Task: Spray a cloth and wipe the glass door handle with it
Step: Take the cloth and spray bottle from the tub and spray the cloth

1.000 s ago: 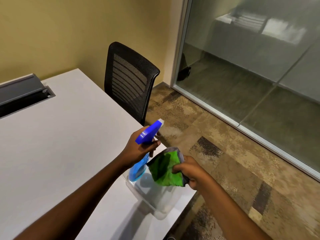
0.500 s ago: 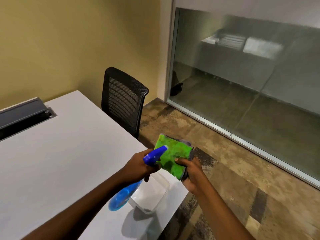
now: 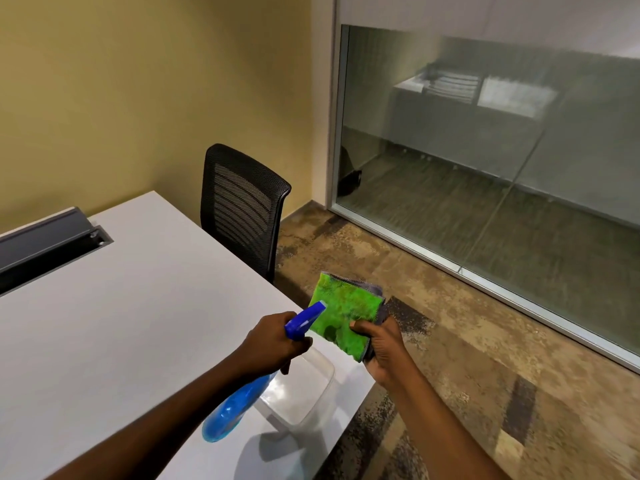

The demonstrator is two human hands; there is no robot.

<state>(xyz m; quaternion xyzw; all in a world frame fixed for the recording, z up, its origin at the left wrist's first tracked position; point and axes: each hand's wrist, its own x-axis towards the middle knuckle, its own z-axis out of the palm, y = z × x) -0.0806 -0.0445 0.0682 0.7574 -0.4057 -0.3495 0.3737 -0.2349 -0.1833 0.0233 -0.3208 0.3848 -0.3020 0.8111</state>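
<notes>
My left hand (image 3: 268, 344) grips a blue spray bottle (image 3: 239, 407) by its neck, and the nozzle points at the cloth from a few centimetres away. The bottle's body hangs down and left under my forearm. In my right hand (image 3: 382, 342) a folded green cloth (image 3: 341, 315) with a grey backing stands upright, its green face turned to the nozzle. Both hands hover over the near right corner of the white table (image 3: 104, 323). No door handle is in view.
A clear plastic container (image 3: 301, 393) sits on the table corner below my hands. A black mesh chair (image 3: 242, 206) stands at the table's right side. A glass wall (image 3: 485, 161) runs along the right, above patterned carpet (image 3: 450, 341). A grey cable tray (image 3: 45, 240) is at the far left.
My right hand lifted the cloth and turned its green face up toward the nozzle. My left hand tipped the bottle so its body swings lower. The view has tilted upward.
</notes>
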